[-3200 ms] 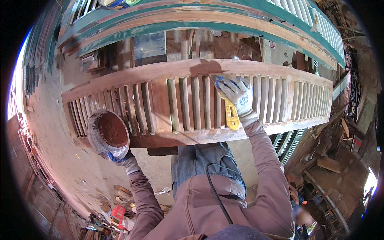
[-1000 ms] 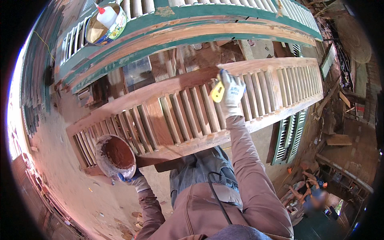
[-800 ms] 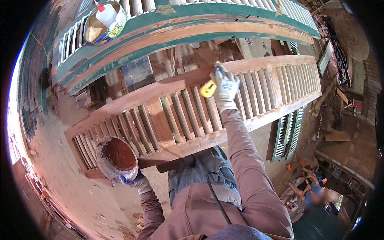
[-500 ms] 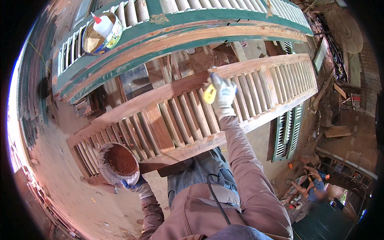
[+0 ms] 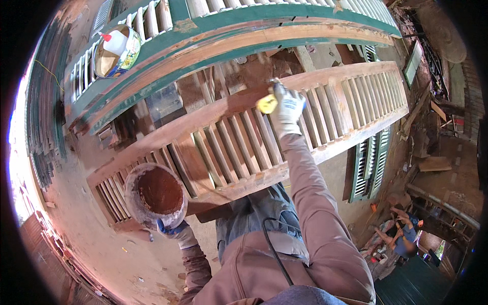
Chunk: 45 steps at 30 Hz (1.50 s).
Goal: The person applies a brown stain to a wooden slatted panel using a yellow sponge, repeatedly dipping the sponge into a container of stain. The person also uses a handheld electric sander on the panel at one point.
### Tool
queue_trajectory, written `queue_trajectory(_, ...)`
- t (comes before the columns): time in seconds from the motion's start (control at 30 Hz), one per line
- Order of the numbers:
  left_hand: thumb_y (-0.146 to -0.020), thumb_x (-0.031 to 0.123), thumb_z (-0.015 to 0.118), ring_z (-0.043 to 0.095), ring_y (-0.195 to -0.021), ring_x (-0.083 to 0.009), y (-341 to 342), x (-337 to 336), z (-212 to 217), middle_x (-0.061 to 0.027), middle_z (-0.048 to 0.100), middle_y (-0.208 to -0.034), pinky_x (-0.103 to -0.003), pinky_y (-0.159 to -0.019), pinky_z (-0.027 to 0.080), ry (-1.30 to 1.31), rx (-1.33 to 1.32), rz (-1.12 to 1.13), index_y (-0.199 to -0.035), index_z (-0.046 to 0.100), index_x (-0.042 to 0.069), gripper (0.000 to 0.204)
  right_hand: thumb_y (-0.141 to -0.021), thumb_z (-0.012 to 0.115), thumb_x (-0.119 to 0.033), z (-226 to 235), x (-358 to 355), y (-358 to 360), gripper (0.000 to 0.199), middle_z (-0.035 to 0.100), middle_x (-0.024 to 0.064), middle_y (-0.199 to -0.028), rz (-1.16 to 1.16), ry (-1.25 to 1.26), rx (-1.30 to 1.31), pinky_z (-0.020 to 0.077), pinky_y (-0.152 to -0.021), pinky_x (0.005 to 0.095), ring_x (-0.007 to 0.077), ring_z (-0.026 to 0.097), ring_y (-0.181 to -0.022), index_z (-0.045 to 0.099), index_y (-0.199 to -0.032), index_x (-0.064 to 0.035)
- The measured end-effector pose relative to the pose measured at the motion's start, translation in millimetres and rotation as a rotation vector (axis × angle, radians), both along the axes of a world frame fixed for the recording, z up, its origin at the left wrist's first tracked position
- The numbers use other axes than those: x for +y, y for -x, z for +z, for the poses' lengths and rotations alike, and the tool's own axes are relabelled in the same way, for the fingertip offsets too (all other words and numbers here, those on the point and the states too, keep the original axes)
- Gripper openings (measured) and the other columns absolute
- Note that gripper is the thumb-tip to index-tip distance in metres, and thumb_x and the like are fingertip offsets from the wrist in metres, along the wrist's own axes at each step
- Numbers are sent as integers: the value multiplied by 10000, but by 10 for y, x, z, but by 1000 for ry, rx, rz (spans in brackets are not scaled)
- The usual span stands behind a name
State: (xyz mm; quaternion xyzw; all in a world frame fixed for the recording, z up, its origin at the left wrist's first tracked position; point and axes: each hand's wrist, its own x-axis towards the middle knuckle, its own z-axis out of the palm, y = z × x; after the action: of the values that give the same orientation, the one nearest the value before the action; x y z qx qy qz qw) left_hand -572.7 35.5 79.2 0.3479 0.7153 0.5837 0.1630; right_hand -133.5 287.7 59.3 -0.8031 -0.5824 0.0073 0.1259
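A long louvred wooden shutter, bare reddish wood with many slats, stretches across in front of me. My left hand, in a white and blue glove, grips the near rim of a pale, smeared bowl. Reddish-brown paste lies inside this bowl, which is above the shutter's left end. Over the shutter's middle, near its far rail, my gloved right hand is closed on a small tool with a yellow part. The fingers hide most of the tool, so its exact kind cannot be made out.
Beyond lies a green-painted shutter with pale slats. A patterned tub holding a white bottle with a red tip rests on it. Another green shutter is at right. A person sits at lower right. Scrap wood lies around.
My left hand and the bowl have shifted slightly right. My right hand remains over the shutter's middle with the yellow tool, its wrist turned a little. The whole view has shifted slightly.
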Motion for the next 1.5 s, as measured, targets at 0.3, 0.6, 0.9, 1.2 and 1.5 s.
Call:
queue_trajectory(0.3,-953,313,630,521,-1207,-287,-484,107,-132,-123,528,-1294,-489,-1047,442,-62,222,-207,-1291,548,40,442,-837,621,-261,111,-308,435,326,708,30,-1017,234,19,121,441,-893,465,249,644,-987,643,-1151,-175)
queue_trajectory(0.6,-903,445,693,521,-1190,-274,-807,0,-61,-118,530,-1269,-453,-1032,421,17,211,-307,-1345,495,1,657,-909,595,-291,-54,-459,232,372,675,35,-1131,467,-16,-11,441,-870,437,240,610,-1028,616,-1254,-151)
queue_trajectory(0.9,-955,517,597,559,-1134,-268,-950,-122,-4,-143,561,-1225,-438,-976,459,86,274,-342,-1329,513,-28,666,-805,705,-198,472,-1438,-86,437,643,47,-1095,361,-163,437,522,-812,377,252,595,-988,674,-1240,-176)
queue_trajectory(1.2,-946,259,604,617,-993,-208,-1434,-132,-368,-98,626,-1125,-372,-906,505,187,67,-419,-1216,594,-5,378,-819,685,-37,1078,-1558,-364,360,644,113,-953,373,-164,637,532,-687,387,291,658,-793,681,-1179,-37)
queue_trajectory(1.5,-898,206,648,565,-1040,-184,-2354,250,-203,-71,569,-1179,-327,-898,464,348,-531,-480,-1270,514,21,436,-816,692,-153,1107,-1441,158,470,627,93,-1061,397,-25,319,554,-739,380,286,651,-935,608,-1271,-72)
